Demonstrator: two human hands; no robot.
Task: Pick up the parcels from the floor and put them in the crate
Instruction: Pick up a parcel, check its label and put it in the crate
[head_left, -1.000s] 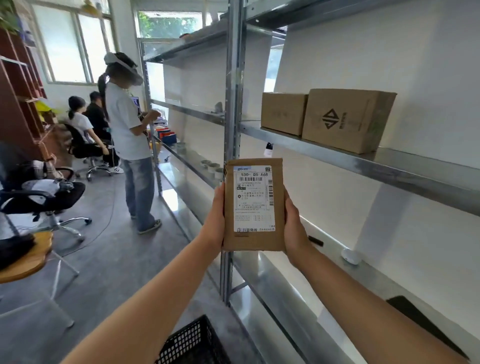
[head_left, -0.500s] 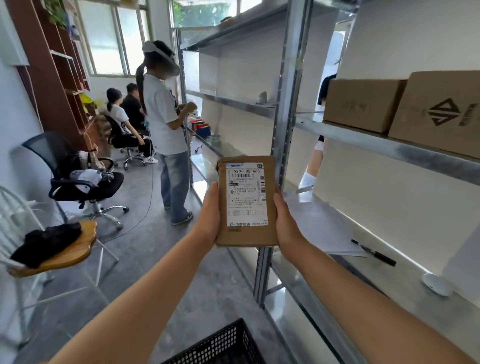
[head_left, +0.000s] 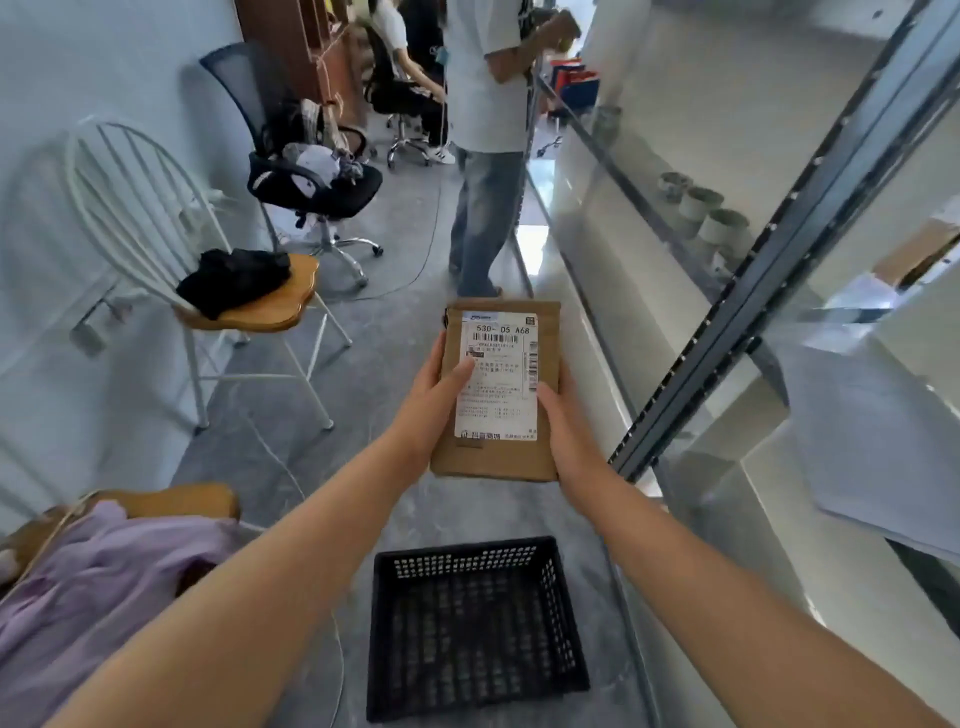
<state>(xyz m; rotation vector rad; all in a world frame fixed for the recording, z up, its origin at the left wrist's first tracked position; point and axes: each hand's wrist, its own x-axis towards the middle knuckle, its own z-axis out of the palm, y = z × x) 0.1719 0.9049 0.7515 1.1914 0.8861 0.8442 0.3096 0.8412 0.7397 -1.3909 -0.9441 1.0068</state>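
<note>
Both hands, left hand (head_left: 434, 397) and right hand (head_left: 563, 415), clamped fingers on the kraft parcel (head_left: 496, 389), long axis 12–6, held up; empty black crate (head_left: 475, 623) sat at 6 o'clock below.

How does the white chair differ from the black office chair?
The white chair has a spoked back and a wooden seat; the black office chair has a mesh back and a wheeled base. The white chair stands nearer the camera than the black office chair. Nobody sits on either.
</note>
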